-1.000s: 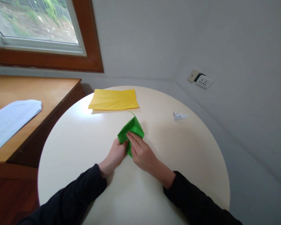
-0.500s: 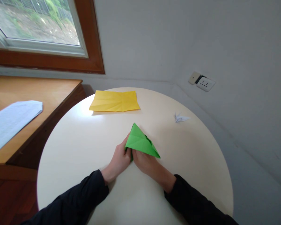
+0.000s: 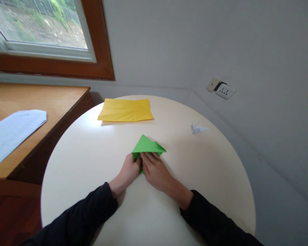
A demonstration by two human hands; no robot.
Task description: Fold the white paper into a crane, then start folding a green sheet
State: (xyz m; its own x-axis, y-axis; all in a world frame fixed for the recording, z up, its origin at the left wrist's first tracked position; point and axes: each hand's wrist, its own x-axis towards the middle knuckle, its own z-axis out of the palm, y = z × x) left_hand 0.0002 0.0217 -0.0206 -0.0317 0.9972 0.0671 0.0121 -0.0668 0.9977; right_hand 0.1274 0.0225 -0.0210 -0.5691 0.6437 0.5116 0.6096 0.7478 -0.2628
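Observation:
A folded sheet of green paper (image 3: 146, 145) stands over the near middle of the round table, its upper flap forming a triangle with the tip pointing away from me. My left hand (image 3: 129, 169) is closed on the paper's left side, fingertips partly hidden beneath the flap. My right hand (image 3: 157, 172) reaches under the flap from the right, its fingers together and their tips covered by the paper. A bit of green shows below, between the two hands.
A creased yellow sheet (image 3: 125, 110) lies at the table's far side. To the right sits a small white folded paper bird (image 3: 199, 128). The white round table (image 3: 74, 184) adjoins a wooden desk (image 3: 64, 94) bearing white papers (image 3: 17, 131). A wall socket (image 3: 225, 91) is at the right.
The green paper has turned and shifted left, its right corner rising from lower right to nearly level. My right fingers have slid further under the flap; my left hand has moved slightly left.

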